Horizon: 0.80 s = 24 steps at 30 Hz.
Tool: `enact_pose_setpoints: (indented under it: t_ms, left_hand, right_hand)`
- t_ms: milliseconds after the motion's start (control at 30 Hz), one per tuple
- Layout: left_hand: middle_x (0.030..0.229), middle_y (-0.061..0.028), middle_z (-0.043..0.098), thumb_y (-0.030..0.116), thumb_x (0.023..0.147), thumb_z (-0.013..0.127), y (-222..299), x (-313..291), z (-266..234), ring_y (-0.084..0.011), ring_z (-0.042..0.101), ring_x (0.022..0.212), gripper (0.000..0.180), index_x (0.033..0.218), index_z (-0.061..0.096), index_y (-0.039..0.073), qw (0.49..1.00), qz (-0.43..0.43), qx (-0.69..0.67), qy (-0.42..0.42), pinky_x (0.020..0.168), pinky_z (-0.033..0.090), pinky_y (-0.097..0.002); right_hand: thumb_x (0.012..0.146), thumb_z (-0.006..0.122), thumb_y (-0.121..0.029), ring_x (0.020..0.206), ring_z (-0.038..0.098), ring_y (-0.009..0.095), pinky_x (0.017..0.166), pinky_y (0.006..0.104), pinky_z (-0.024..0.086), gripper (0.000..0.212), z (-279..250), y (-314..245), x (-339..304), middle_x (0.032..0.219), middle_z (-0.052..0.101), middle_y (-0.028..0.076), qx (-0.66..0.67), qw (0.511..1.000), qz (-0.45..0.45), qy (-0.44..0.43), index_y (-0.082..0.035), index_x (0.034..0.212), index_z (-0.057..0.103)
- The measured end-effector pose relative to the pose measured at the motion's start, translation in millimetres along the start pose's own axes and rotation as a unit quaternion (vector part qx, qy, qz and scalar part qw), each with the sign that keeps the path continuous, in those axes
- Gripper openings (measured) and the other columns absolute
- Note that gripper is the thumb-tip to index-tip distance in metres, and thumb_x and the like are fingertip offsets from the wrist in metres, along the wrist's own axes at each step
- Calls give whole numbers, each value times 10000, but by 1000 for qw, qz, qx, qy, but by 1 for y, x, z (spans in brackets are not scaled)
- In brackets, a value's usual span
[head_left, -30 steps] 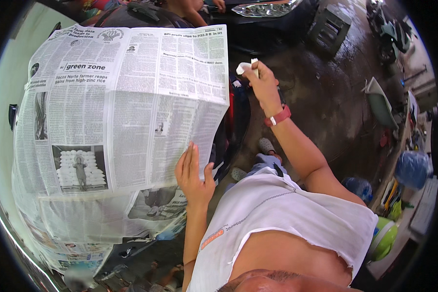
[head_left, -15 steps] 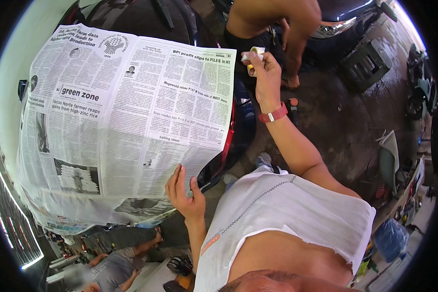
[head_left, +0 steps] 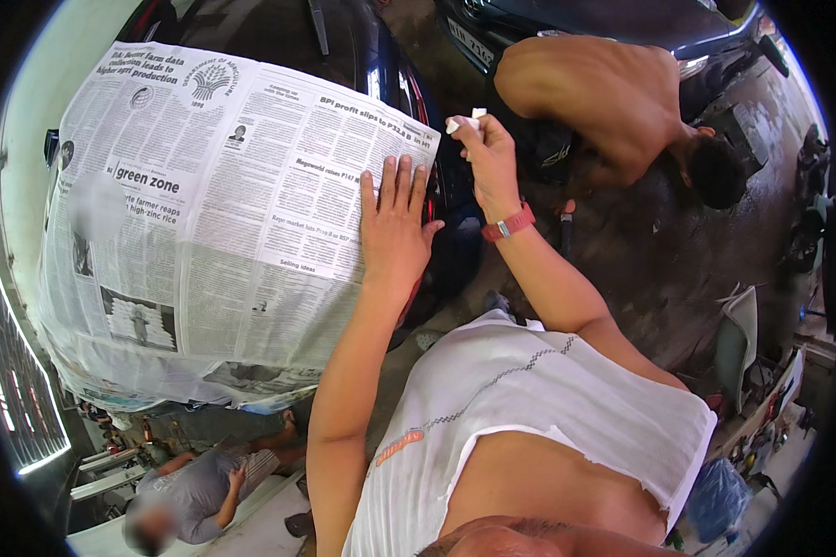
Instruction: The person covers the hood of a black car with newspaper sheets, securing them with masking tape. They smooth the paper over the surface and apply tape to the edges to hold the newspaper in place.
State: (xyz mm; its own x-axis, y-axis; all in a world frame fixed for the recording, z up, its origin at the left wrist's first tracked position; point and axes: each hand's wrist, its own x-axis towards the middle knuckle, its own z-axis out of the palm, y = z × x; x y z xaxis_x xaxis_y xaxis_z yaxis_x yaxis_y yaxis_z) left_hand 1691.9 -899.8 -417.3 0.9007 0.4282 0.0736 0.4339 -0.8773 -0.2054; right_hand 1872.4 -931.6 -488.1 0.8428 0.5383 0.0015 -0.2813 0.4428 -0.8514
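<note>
A large sheet of newspaper [head_left: 223, 223] is spread over the rear of a dark car [head_left: 260, 37]. My left hand [head_left: 395, 218] lies flat on the paper near its right edge, fingers spread. Just beyond the sheet's upper right corner, my right hand [head_left: 492, 162] is closed on a small whitish roll of tape [head_left: 463, 123], pinched between thumb and fingers. Most of the roll is hidden by the hand. A red band [head_left: 509, 224] circles my right wrist.
A bare-backed person [head_left: 594, 97] crouches at the upper right beside another dark car [head_left: 529, 14]. Another person in a grey shirt [head_left: 190, 497] is at the lower left. A blue plastic bag [head_left: 718, 497] and clutter line the lower right. The floor [head_left: 641, 278] looks wet.
My left hand has moved up from the sheet's lower edge to lie flat near its right side. My right hand has shifted slightly down, still holding the tape. The nearby person has bent over to the right.
</note>
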Motion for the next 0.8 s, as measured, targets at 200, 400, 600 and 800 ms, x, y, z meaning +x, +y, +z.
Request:
enact_pose_setpoints:
  t_ms: [200,400,600,800]
  left_hand:
    - [1727,-125,349,529,957,682,1,-2,-1,-318,234,1628,854,1644,410,99,1000,-7,21,-5,1317,103,-606]
    - [1703,-136,386,483,905,755,0,-2,0,-311,253,1624,873,1620,433,100,998,-22,-59,15,1328,118,-584]
    - [1671,-96,447,568,906,714,2,-2,1,-292,275,1615,863,1594,486,100,999,-13,25,36,1330,121,-567]
    - [1674,5,446,518,934,701,16,-75,-12,-250,275,1614,735,1570,531,191,986,7,-112,124,1311,158,-623]
  right_hand:
    - [950,826,-202,753,488,53,679,269,393,244,4,30,17,821,595,-43,-56,998,29,-17,-6,890,694]
    - [938,818,-241,734,504,94,639,312,421,267,-10,88,45,815,628,-11,-209,972,17,-105,-27,839,694]
    - [1062,673,-222,1003,659,128,866,291,513,314,-26,96,72,1163,747,65,-67,966,155,-194,24,1247,732]
    - [1107,619,-253,1071,685,169,909,332,565,323,-44,106,91,1246,718,81,-7,932,250,-263,-21,1331,641]
